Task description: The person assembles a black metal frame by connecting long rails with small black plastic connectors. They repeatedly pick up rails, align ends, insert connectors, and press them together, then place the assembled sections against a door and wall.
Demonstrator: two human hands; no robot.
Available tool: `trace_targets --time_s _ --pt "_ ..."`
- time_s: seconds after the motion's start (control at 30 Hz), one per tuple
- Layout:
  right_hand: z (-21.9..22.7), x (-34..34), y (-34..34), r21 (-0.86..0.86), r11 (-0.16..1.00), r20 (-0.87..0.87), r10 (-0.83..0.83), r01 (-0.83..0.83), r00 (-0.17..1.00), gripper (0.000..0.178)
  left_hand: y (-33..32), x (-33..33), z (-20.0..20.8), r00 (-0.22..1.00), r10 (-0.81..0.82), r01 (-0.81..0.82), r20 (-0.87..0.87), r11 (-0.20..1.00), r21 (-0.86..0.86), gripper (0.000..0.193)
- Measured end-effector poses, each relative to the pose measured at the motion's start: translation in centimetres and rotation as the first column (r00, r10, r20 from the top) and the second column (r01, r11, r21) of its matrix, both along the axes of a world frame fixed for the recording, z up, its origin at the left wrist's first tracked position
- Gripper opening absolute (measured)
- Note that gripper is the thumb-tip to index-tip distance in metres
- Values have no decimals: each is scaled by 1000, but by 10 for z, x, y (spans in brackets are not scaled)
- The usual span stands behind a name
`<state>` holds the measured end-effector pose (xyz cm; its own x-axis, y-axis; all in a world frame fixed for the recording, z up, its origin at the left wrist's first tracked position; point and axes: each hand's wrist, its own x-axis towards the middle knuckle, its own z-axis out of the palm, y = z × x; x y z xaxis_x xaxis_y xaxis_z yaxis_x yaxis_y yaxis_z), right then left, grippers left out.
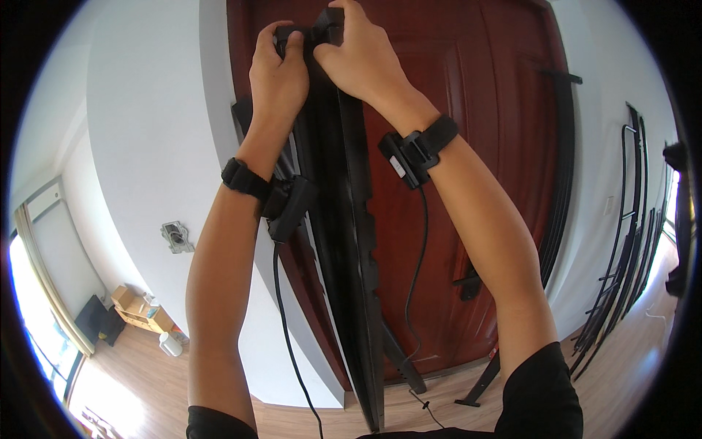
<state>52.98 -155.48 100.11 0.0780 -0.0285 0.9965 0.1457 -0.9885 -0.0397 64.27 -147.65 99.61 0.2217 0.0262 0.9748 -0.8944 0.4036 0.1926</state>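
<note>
A tall black metal post (333, 183) with notches along one edge rises from near the floor right in front of me. My left hand (281, 77) is closed at its top, thumb and fingers around a dark block-like end. Beside it, my right hand (362, 58) is closed on another black block-like piece (329, 28) at the same top end; some of its fingers are cut off by the picture's upper edge. Whether these pieces are separate from the post I cannot tell. Each wrist carries a strapped black device with a cable.
A dark red door (446, 219) with a black handle (468, 285) stands behind the post. To the left is a white wall (153, 132) with an open socket box (176, 237). Several black metal frames (621, 241) lean on the right wall. Black bars (482, 380) stand by the door's foot.
</note>
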Motion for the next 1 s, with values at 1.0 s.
trace_targets --time_s 1.0 --pt "-9 1 -25 -51 931 194 365 -362 911 44 3 5 -3 911 -254 265 325 964 10 43"
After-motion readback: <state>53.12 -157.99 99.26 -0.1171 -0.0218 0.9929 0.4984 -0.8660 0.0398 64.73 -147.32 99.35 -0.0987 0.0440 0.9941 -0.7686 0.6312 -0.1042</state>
